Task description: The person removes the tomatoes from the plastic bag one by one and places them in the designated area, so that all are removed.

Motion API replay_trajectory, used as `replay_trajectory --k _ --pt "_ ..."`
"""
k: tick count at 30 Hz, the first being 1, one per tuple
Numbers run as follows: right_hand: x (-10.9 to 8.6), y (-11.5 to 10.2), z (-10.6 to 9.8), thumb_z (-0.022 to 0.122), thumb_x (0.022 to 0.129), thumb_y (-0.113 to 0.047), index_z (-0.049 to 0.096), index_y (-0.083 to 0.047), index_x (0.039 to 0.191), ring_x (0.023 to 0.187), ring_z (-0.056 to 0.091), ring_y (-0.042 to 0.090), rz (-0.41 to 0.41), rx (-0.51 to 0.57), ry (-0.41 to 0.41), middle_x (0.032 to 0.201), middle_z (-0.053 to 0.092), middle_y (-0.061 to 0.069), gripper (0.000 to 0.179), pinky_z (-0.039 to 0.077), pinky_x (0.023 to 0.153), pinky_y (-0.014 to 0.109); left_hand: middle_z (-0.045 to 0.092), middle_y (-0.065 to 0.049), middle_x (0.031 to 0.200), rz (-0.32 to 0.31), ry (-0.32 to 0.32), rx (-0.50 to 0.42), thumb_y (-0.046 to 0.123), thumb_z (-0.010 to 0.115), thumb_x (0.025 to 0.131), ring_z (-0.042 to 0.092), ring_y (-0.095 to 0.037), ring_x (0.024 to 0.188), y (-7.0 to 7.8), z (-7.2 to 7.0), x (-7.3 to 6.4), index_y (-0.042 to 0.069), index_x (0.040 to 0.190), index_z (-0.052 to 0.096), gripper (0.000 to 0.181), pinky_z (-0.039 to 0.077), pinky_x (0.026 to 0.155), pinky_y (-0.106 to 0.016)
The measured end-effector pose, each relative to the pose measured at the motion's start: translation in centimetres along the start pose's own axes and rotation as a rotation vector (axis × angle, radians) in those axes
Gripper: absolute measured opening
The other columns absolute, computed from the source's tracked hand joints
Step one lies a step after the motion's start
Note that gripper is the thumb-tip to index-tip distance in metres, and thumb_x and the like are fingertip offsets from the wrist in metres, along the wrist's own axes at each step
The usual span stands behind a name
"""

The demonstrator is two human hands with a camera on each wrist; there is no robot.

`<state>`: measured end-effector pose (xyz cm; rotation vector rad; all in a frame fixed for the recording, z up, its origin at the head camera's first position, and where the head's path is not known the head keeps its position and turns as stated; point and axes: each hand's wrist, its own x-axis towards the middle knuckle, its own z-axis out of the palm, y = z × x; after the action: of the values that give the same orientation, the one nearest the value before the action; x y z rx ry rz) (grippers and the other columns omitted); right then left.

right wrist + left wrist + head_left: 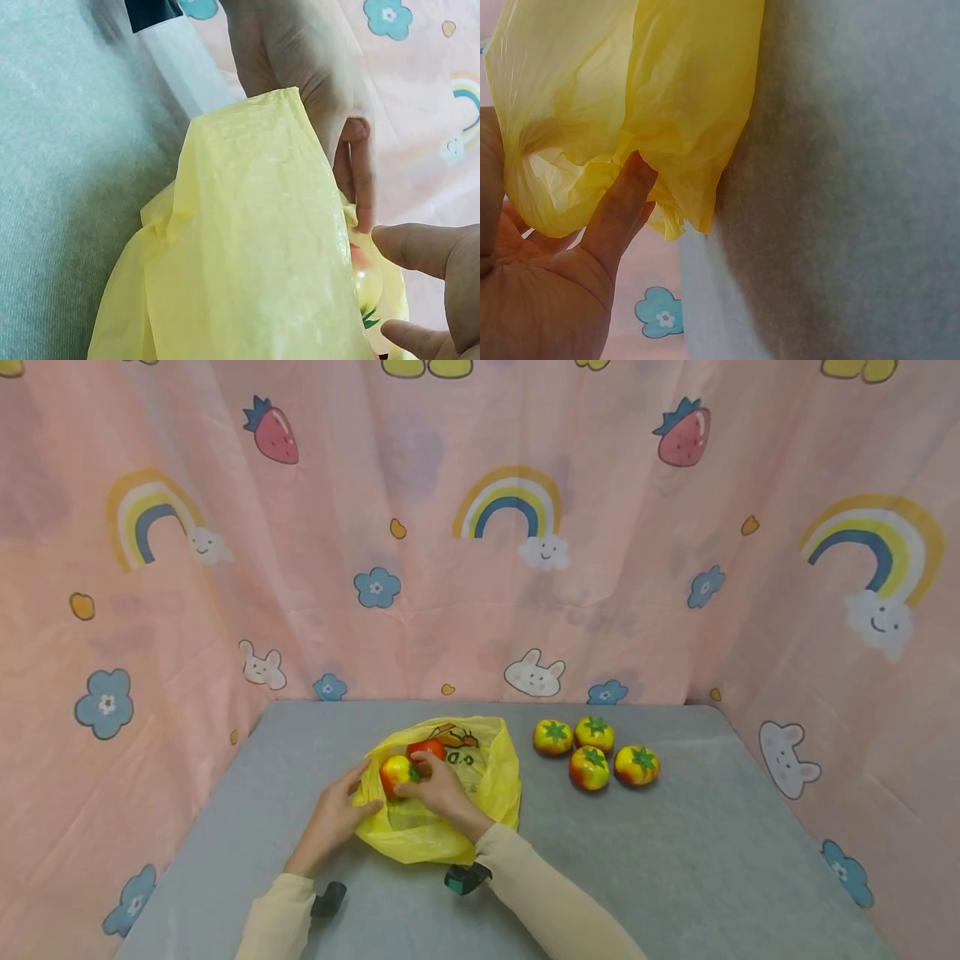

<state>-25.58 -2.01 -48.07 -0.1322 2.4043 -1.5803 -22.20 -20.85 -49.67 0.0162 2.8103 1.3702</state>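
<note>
A yellow plastic bag (495, 777) stands with its mouth spread wide. My left hand (337, 814) holds its left rim, thumb and fingers at the plastic. Inside, a yellow-red tomato (393, 774) lies with its green top turned right, and a red tomato (426, 748) sits behind it. My right hand (442, 793) reaches into the bag with thumb and finger spread at the yellow-red tomato. In the right wrist view the fingertips (390, 234) stand on either side of that tomato (365, 289), a small gap showing; the bag's wall hides part of it.
To the right of the bag, several yellow-red tomatoes (589, 768) with green star tops sit in a group on the grey table (675, 860). A pink patterned curtain (615, 610) hangs behind the table and along both sides.
</note>
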Motion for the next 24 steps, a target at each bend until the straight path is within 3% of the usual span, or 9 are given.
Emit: replay_trajectory --k 11,18,24 --pt "0.3 0.3 0.3 0.081 0.080 -0.027 0.056 -0.015 0.135 0.102 0.062 0.020 -0.002 -0.036 -0.011 0.126 0.062 0.011 0.061 0.054 0.089 0.037 0.036 -0.019 0.157 -0.016 0.004 -0.007 0.011 0.071 0.089 0.041 -0.045 0.139 0.1 0.1 -0.1 0.010 0.154 0.033 0.075 0.038 0.111 -0.057" --pt "0.3 0.6 0.7 0.082 0.079 -0.029 0.054 -0.013 0.138 0.115 0.058 0.027 0.000 -0.110 -0.034 0.128 0.062 0.013 0.068 0.047 0.103 0.047 0.036 -0.019 0.157 -0.001 0.004 -0.019 0.010 0.071 0.088 0.041 -0.044 0.139 -0.1 0.1 -0.1 0.011 0.153 0.034 0.075 0.038 0.111 -0.057" --pt "0.2 1.2 0.9 0.083 0.078 -0.026 0.051 -0.011 0.140 0.119 0.056 0.027 0.006 -0.107 -0.062 0.134 0.057 0.012 0.071 0.046 0.105 0.049 0.037 -0.019 0.156 0.004 0.001 0.000 0.010 0.071 0.088 0.042 -0.045 0.138 -0.2 0.2 0.0 0.012 0.153 0.035 0.075 0.039 0.111 -0.057"
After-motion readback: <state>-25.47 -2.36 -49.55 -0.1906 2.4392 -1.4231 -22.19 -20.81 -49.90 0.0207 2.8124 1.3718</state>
